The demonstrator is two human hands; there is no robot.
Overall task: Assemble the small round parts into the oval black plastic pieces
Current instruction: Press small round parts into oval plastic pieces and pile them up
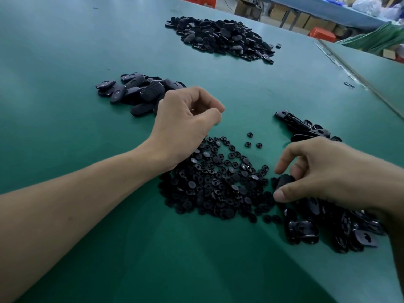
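A heap of small round black parts (218,182) lies on the green table (87,248) between my hands. My right hand (328,171) grips one oval black piece (284,181) between thumb and fingers, its index finger lifted, just right of that heap. Under my right wrist lies a pile of glossy oval pieces (306,230). My left hand (185,121) hovers above the heap's far left edge with fingers curled and thumb against the index tip. Nothing shows in it. Just beyond it sits a pile of matte oval pieces (135,92).
A large mound of black pieces (218,38) lies far across the table. A smaller cluster of black pieces (306,125) sits beyond my right hand. Three loose round parts (251,142) lie apart. The table edge (358,77) runs along the right, with boxes and another table behind.
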